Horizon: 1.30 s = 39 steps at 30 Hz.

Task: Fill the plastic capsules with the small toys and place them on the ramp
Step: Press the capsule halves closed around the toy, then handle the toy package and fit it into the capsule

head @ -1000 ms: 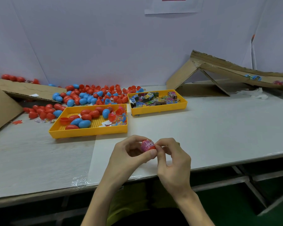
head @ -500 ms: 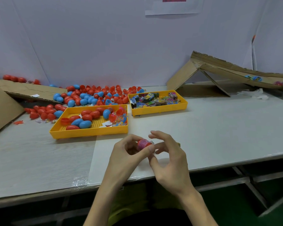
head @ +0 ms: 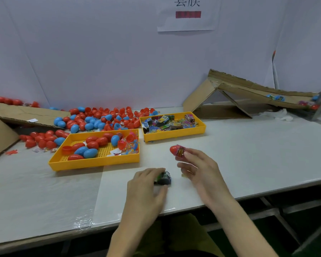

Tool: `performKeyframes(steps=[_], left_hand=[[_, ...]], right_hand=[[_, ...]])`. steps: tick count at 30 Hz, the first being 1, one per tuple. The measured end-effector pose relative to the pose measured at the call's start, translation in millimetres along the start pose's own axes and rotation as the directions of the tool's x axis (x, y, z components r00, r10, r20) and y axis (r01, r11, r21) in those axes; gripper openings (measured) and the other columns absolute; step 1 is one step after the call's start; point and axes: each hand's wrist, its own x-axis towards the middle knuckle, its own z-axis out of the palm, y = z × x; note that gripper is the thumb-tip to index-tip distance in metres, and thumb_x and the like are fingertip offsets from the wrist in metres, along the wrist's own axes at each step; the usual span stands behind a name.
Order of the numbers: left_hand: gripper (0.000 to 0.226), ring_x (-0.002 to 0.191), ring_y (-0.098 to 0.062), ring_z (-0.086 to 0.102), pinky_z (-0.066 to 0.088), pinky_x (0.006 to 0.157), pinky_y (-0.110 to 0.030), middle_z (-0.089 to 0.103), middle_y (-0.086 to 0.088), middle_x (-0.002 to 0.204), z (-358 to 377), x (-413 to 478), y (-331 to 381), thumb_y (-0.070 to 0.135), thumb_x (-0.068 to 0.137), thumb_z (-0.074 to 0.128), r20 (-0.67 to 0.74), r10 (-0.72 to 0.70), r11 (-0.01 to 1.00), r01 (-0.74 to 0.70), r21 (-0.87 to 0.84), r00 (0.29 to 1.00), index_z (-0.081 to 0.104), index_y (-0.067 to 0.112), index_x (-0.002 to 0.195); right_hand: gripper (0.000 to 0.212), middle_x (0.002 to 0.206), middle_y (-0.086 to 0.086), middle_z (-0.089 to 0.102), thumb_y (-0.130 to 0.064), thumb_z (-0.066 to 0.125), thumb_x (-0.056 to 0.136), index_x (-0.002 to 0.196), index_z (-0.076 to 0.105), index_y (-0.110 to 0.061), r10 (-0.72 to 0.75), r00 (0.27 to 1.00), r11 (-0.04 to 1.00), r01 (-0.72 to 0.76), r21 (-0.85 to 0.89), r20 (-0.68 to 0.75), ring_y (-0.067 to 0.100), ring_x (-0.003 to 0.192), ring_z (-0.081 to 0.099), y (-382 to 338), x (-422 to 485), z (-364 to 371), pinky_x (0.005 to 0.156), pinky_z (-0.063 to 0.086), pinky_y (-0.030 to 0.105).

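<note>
Glossy plastic capsules point(head: 93, 125), yellow plastic tray point(head: 93, 162), rough cardboard ramp point(head: 248, 89), smooth matt table point(head: 248, 154)

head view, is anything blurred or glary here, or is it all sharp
Head view: the right hand and its red capsule are motion-smeared, the left hand on the dark packet slightly so; the near yellow tray reads sharp; glare streaks the clear tape at the front of the table, whose edge the wide-angle lens bows.

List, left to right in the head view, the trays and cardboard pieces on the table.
Cardboard sheet → capsule tray → toy tray → ramp.
</note>
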Motion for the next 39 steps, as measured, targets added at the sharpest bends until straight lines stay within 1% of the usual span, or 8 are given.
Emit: performKeyframes(steps=[3,6,8,10,14,18,23,39], left_hand=[[0.037,0.111,0.000,0.043,0.030,0.095,-0.008,0.062,0.018,0.125,0,0,-3,0.020,0.092,0.067,-0.048,0.009,0.998,-0.012,-0.068,0.999,0.064,0.034,0.126],[0.035,0.108,-0.002,0.047,0.032,0.089,-0.007,0.064,0.016,0.116,-2,0,-3,0.017,0.090,0.070,-0.067,-0.005,0.994,-0.002,-0.111,0.998,0.067,0.030,0.122],[0.036,0.109,-0.004,0.049,0.037,0.094,-0.014,0.062,0.016,0.113,-3,0,-2,0.017,0.089,0.071,-0.047,-0.024,0.993,0.018,-0.119,0.999,0.068,0.030,0.122],[0.039,0.109,-0.004,0.051,0.041,0.099,-0.019,0.061,0.018,0.111,-7,-2,0,0.015,0.087,0.072,-0.020,-0.038,0.988,0.035,-0.148,0.999,0.068,0.031,0.122],[0.042,0.103,-0.003,0.057,0.043,0.090,-0.009,0.063,0.021,0.106,-10,-2,0,0.013,0.086,0.074,-0.014,-0.062,0.976,0.058,-0.208,0.998,0.066,0.036,0.120],[0.046,0.089,0.004,0.059,0.044,0.073,-0.002,0.067,0.015,0.093,-10,-3,0,0.011,0.082,0.077,-0.033,-0.081,0.952,0.068,-0.297,0.996,0.062,0.038,0.116],[0.044,0.088,0.004,0.061,0.043,0.071,-0.001,0.067,0.013,0.089,-8,-3,1,0.012,0.081,0.079,-0.050,-0.080,0.941,0.059,-0.332,0.996,0.061,0.035,0.114],[0.046,0.085,0.010,0.060,0.044,0.069,-0.001,0.068,0.013,0.081,-5,-4,-2,0.007,0.075,0.084,-0.081,-0.057,0.936,0.025,-0.350,0.995,0.063,0.035,0.104]], right_hand=[[0.026,0.088,0.010,0.075,-0.012,0.056,0.098,0.121,0.063,-0.002,0.129,0.988,0.981,-0.140,0.137,0.085,0.011,0.066,0.068,-42,41,6,0.060,0.054,0.019],[0.036,0.101,0.009,0.072,-0.018,0.049,0.103,0.135,0.054,-0.003,-0.009,1.000,0.941,0.007,0.339,0.005,0.014,0.082,0.069,-118,96,8,0.073,0.054,0.026],[0.040,0.117,0.010,0.068,-0.026,0.045,0.105,0.140,0.046,-0.007,-0.093,0.981,0.978,0.122,0.166,-0.172,0.018,0.096,0.069,-153,117,8,0.092,0.049,0.032],[0.033,0.114,0.010,0.068,-0.021,0.042,0.105,0.134,0.051,-0.008,-0.162,0.957,0.985,0.141,-0.103,-0.240,0.018,0.090,0.069,-150,119,6,0.094,0.047,0.034],[0.019,0.084,0.004,0.073,-0.010,0.051,0.099,0.094,0.069,-0.013,-0.185,0.982,0.843,0.179,-0.507,0.039,0.010,0.061,0.064,-75,75,1,0.062,0.047,0.021],[0.007,0.070,-0.006,0.069,-0.026,0.067,0.092,0.089,0.073,-0.025,-0.153,0.973,0.669,0.231,-0.707,0.173,0.003,0.060,0.059,-3,28,-4,0.060,0.048,0.021],[0.020,0.074,-0.009,0.068,-0.044,0.077,0.080,0.097,0.068,-0.039,-0.132,0.957,0.571,0.287,-0.770,0.259,-0.002,0.062,0.054,14,8,0,0.064,0.044,0.018],[0.024,0.072,-0.005,0.066,-0.018,0.074,0.085,0.099,0.069,-0.036,-0.161,0.929,0.606,0.359,-0.710,0.333,0.002,0.061,0.050,16,13,-7,0.065,0.046,0.018]])
